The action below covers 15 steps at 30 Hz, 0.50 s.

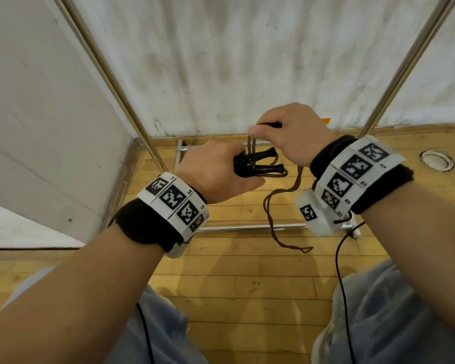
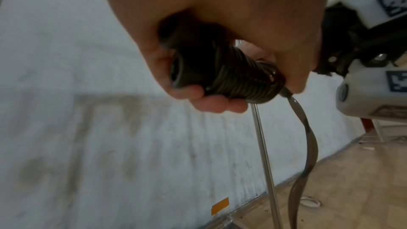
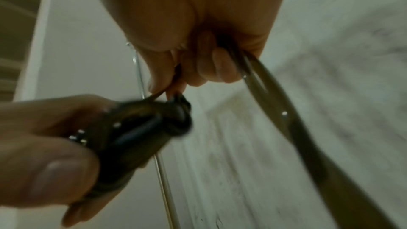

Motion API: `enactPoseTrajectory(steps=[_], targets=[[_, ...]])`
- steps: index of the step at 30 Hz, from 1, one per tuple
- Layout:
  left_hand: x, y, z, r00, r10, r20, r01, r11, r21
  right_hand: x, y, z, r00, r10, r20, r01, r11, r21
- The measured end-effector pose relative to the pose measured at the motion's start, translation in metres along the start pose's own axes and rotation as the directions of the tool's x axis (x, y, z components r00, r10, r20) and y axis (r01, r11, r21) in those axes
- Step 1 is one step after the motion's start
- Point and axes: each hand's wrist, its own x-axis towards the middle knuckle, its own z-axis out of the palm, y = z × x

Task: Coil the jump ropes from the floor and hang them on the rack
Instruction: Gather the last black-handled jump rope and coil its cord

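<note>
Two black handles (image 1: 258, 164), rope-wound, are gripped in the left hand (image 1: 216, 174). The right hand (image 1: 292, 132) pinches the brown rope (image 1: 273, 206), whose loose loop hangs above the wooden floor (image 1: 247, 285).

Dark jump rope (image 1: 250, 164) coiled round its handles, tail dangling

Both forearms reach forward side by side, wrists strapped with marker bands. Left hand (image 1: 216, 172) is curled round the rope-wound handles (image 1: 258, 165), thumb lying along the underside. Right hand (image 1: 289, 132) sits just above it, thumb and forefinger pinching the rope (image 1: 284, 195), other fingers curled, though the wrist view is pretty blurry.
</note>
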Motion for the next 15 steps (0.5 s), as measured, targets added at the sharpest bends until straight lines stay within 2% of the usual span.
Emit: enactPoseTrajectory(steps=[3,7,10,12,15], targets=[[-0.004,0.000,-0.005,1.000,0.026,-0.015,-0.029,0.969,-0.246,0.001,0.007,-0.005,0.995,0.095,0.043,-0.103,0.964,0.244],[-0.008,0.001,-0.015,0.993,0.006,-0.119,-0.057,0.901,-0.430,-0.004,0.001,0.005,0.975,0.198,0.103,-0.221,0.805,0.550],[-0.007,0.005,-0.021,0.978,-0.058,-0.203,-0.046,0.879,-0.474,-0.012,-0.013,0.024,0.973,0.198,0.118,-0.231,0.838,0.494],[-0.002,0.002,-0.025,0.953,-0.128,-0.276,-0.018,0.883,-0.470,-0.018,-0.022,0.036,0.970,0.168,0.175,-0.230,0.869,0.438],[0.007,-0.012,-0.033,0.914,-0.232,-0.332,0.054,0.881,-0.469,-0.026,-0.030,0.051,0.954,0.137,0.265,-0.200,0.953,0.228]])
